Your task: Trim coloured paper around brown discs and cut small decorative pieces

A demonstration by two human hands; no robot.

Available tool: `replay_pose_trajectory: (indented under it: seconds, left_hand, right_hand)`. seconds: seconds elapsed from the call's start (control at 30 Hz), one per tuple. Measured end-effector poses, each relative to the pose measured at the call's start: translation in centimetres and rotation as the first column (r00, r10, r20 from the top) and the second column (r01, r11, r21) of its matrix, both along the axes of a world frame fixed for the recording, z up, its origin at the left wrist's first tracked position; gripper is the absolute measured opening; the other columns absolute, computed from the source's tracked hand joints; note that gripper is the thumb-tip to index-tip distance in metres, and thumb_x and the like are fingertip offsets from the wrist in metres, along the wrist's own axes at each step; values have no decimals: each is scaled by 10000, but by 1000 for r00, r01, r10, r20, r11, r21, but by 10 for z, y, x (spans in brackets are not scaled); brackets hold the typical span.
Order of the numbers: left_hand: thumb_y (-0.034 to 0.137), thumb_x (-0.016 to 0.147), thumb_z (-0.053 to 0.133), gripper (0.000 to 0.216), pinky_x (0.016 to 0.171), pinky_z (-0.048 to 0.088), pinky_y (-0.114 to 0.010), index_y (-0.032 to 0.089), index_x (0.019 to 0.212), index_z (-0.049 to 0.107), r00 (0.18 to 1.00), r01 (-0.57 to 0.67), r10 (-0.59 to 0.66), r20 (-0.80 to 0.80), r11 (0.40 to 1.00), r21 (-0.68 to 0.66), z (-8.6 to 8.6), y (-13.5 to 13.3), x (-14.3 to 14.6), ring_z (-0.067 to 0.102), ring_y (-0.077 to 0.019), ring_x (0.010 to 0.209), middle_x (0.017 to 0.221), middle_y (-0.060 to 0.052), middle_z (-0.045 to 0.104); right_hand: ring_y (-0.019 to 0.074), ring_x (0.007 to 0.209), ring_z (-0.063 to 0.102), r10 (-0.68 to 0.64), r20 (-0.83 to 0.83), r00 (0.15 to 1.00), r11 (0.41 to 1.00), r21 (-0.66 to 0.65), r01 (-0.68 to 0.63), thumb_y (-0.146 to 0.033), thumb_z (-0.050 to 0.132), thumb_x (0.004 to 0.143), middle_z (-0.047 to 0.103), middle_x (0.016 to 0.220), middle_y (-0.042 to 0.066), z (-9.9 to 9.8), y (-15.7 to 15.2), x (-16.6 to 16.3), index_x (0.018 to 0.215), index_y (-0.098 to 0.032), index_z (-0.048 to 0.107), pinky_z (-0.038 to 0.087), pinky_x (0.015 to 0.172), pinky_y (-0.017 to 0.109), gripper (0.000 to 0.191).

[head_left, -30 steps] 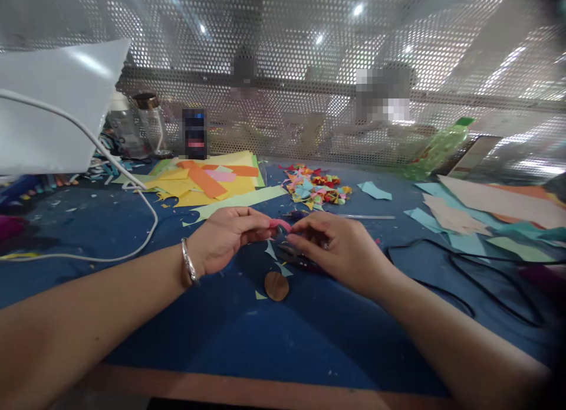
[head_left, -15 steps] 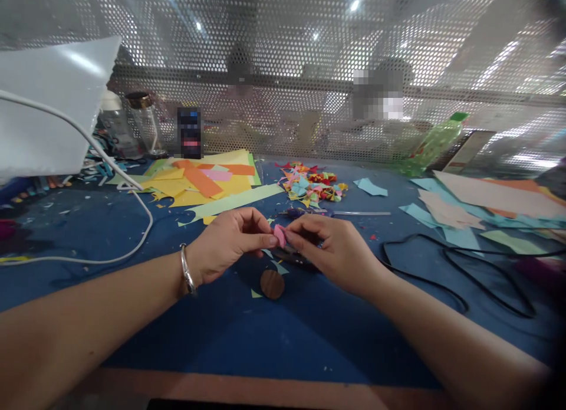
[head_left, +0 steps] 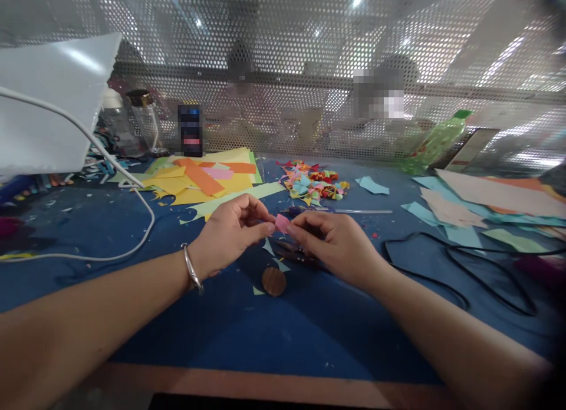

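Note:
A small folded piece of pink paper is between my two hands, above the blue table. My left hand, with a silver bangle at the wrist, pinches its left edge between thumb and fingers. From the other side, the thumb and forefinger of my right hand grip the same piece. Dark scissors lie below, partly hidden by my right hand. Nearer me on the table sits a round brown wooden disc, with small green and blue paper scraps around it.
Behind my hands lies a pile of small colourful paper pieces. Yellow and orange sheets are at the back left, blue and pink ones at the right. A white cable and a black cable cross the table.
Both hands have shifted slightly up, and the pink paper has turned so a flatter, squarer face shows. The left fingers have opened a little wider behind the thumb. More of the scissors shows.

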State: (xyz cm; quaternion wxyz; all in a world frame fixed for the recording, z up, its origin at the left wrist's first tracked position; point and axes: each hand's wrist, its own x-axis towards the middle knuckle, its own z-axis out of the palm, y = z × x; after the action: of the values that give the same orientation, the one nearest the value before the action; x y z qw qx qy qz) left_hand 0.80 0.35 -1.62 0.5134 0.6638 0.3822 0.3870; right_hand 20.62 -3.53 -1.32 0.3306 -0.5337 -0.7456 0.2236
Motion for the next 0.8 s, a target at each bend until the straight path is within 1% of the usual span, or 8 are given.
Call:
replay_pose_trajectory:
  seconds: [0.07, 0.17, 0.27, 0.37, 0.5, 0.6, 0.73, 0.8]
  left_hand:
    - [259, 775, 700, 199, 642, 472, -263, 178, 902, 570, 996, -86, 87, -5, 993, 82, 2, 5, -4, 580, -119, 671, 765, 12, 598]
    - [215, 774, 681, 131, 688, 472, -259, 179, 861, 590, 970, -213, 236, -59, 941, 264, 6, 16, -11, 587, -123, 738, 844, -9, 621]
    - [179, 773, 661, 66, 684, 471, -260, 179, 809, 606, 950, -158, 241, -197, 919, 360, 8, 25, -16, 604, -136, 747, 822, -20, 646]
    - [167, 778, 637, 12, 657, 459, -269, 178, 779, 633, 913, -91, 242, -327, 905, 415, 9, 32, -20, 609, -143, 711, 800, -33, 680]
    - [200, 800, 604, 60, 669, 451, -276, 184, 814, 661, 872, -124, 346, -346, 840, 528, 14, 41, -30, 615, -155, 726, 849, -47, 702]
    - [215, 770, 627, 75, 669, 421, -282, 198, 794, 696, 814, -79, 372, -446, 832, 549, 14, 51, -40, 612, -169, 722, 840, -45, 712]
    - [283, 691, 703, 63, 597, 352, -269, 220, 686, 703, 745, 19, 303, -594, 881, 473, 7, 62, -50, 574, -174, 639, 711, -30, 694]
    - [319, 673, 713, 140, 604, 360, -264, 217, 769, 709, 664, 44, 288, -690, 906, 421, 6, 64, -52, 600, -187, 677, 760, -33, 708]
  right_hand:
    - [111, 499, 419, -53, 40, 998, 999, 15, 52, -579, 527, 906, 519, 566, -29, -1, 4, 4, 709, -183, 645, 316, 477, 240, 458]
    - [113, 473, 392, -99, 169, 981, 995, -3, 101, -595, 499, 902, 503, 532, -28, -4, 11, 9, 658, -186, 626, 289, 460, 247, 492]
    - [121, 468, 407, -97, 320, 943, 993, -38, 115, -560, 481, 908, 492, 507, -25, -7, 16, 12, 626, -192, 627, 274, 458, 250, 486]
    - [131, 473, 439, -91, 373, 924, 991, -55, 119, -494, 493, 904, 526, 517, -15, -9, 17, 13, 641, -196, 643, 280, 464, 254, 425]
    - [152, 510, 501, -91, 408, 908, 990, -57, 125, -439, 520, 895, 601, 568, 7, -6, 12, 14, 681, -199, 657, 301, 485, 265, 350]
    - [165, 538, 538, -85, 459, 885, 989, -71, 132, -419, 523, 903, 644, 607, 23, -3, 10, 16, 689, -204, 655, 298, 497, 277, 331]
    - [170, 561, 561, -48, 517, 855, 985, -119, 128, -416, 528, 909, 648, 607, 14, 0, 9, 20, 681, -221, 633, 291, 508, 278, 318]
    - [166, 565, 562, -11, 530, 848, 980, -163, 115, -420, 543, 903, 651, 611, 7, 1, 8, 21, 691, -225, 625, 292, 511, 275, 299]
